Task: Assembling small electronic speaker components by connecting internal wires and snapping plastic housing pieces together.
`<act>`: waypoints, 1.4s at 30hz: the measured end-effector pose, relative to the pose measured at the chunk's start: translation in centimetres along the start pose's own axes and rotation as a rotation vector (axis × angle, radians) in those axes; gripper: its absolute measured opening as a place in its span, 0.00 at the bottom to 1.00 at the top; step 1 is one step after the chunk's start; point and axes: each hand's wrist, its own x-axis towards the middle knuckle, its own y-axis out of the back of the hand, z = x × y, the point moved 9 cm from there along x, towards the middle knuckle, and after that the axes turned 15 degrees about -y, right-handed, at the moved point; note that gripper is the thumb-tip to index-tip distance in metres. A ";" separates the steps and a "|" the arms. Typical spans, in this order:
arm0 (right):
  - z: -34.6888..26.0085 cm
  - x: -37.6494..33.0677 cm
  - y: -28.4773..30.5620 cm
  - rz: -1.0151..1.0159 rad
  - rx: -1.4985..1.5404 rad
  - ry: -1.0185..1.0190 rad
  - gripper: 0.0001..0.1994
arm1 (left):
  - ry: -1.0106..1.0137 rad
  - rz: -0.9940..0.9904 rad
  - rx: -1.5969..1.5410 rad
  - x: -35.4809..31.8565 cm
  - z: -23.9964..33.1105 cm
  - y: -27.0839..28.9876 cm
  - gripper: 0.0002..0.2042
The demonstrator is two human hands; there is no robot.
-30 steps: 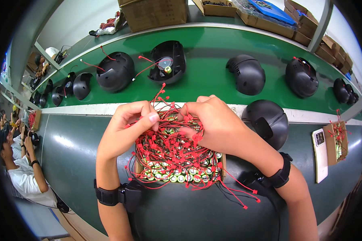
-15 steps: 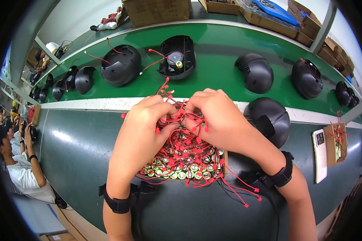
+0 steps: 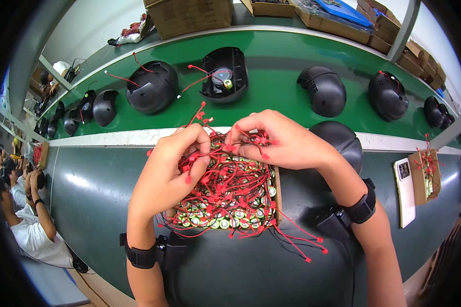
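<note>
A cardboard box (image 3: pixel 278 197) in front of me is packed with upright green-wrapped batteries (image 3: pixel 224 223). Tangled red and black wires (image 3: pixel 225 187) with small red connectors cover most of them. Over the box's left far part, my left hand (image 3: pixel 164 166) is closed, its thumb and fingers pinching some wires. My right hand (image 3: pixel 281 142) pinches wires with red connectors at the far side, thumb against fingers. Strands stretch between the two hands. The exact connectors under my fingertips are partly hidden. Several wires hang out over the box's near right corner.
On the green belt (image 3: pixel 271 51) stand several black rounded shells (image 3: pixel 151 89), one open with a round part inside (image 3: pixel 223 77). Another black shell (image 3: pixel 338 146) sits behind my right forearm. To the right lie a phone (image 3: pixel 404 192) and a small wire box (image 3: pixel 426 179). Co-workers (image 3: pixel 41 230) sit at left.
My hands have moved slightly apart, the left one nearer and to the left. More of the wires and batteries shows between them.
</note>
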 end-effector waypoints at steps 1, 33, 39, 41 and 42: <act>0.4 0.3 -0.3 -0.040 0.015 -0.012 0.07 | 0.003 -0.001 0.003 -0.1 -0.1 -0.1 0.10; -1.3 1.9 -2.6 0.194 -0.024 0.068 0.11 | -0.013 0.186 -0.057 -1.3 -1.2 4.3 0.09; -3.1 0.7 -3.5 0.311 -0.359 0.068 0.04 | -0.043 0.019 0.025 -0.9 -0.2 3.8 0.10; -2.2 1.1 -3.0 0.322 -0.237 0.015 0.03 | -0.044 -0.020 0.113 -1.0 -0.3 3.6 0.10; -1.3 1.3 -2.6 0.335 -0.116 -0.039 0.05 | -0.073 0.004 0.116 -0.9 0.0 3.6 0.09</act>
